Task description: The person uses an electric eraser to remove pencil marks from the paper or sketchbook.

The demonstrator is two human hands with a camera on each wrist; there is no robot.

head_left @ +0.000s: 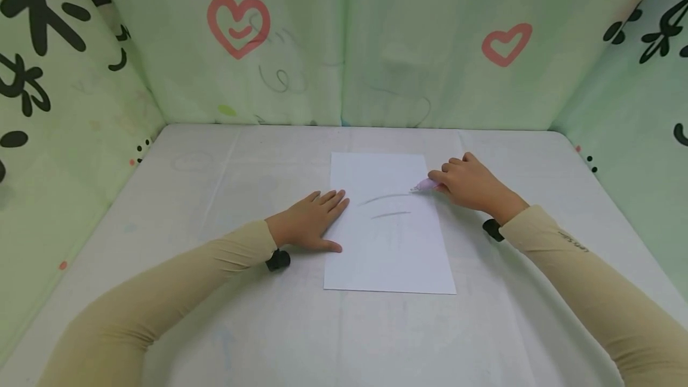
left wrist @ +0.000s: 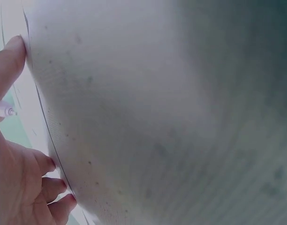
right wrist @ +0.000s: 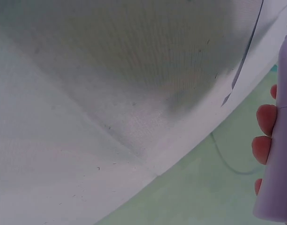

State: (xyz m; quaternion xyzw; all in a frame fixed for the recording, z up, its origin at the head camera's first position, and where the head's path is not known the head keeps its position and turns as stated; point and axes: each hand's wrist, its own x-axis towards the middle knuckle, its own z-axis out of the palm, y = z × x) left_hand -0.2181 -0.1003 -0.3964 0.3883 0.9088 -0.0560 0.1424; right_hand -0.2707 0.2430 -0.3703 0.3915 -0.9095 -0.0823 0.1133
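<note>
A pale purple pen (head_left: pixel 427 184) points down at the end of the upper grey stroke (head_left: pixel 384 197) on a white sheet (head_left: pixel 392 255), held in the right hand's (head_left: pixel 466 183) curled fingers. The left hand (head_left: pixel 309 218) rests, fingers extended, on the sheet's left edge. A white-covered table (head_left: pixel 258 339) lies beneath, before green walls (head_left: pixel 387 46).

Two grips are counted, one left grip (head_left: pixel 309 221) and one right grip (head_left: pixel 466 185); one pen (head_left: pixel 426 185) is seen; one sheet of paper (head_left: pixel 387 261) is shown, and two drawn lines (head_left: pixel 391 215) are borne by it; two sleeves (head_left: pixel 177 291) and two black wrist pieces (head_left: pixel 278 260) are worn; two red hearts (head_left: pixel 240 33) are displayed; three green walls (head_left: pixel 403 76) are seen; one desk (head_left: pixel 269 339) is counted.
</note>
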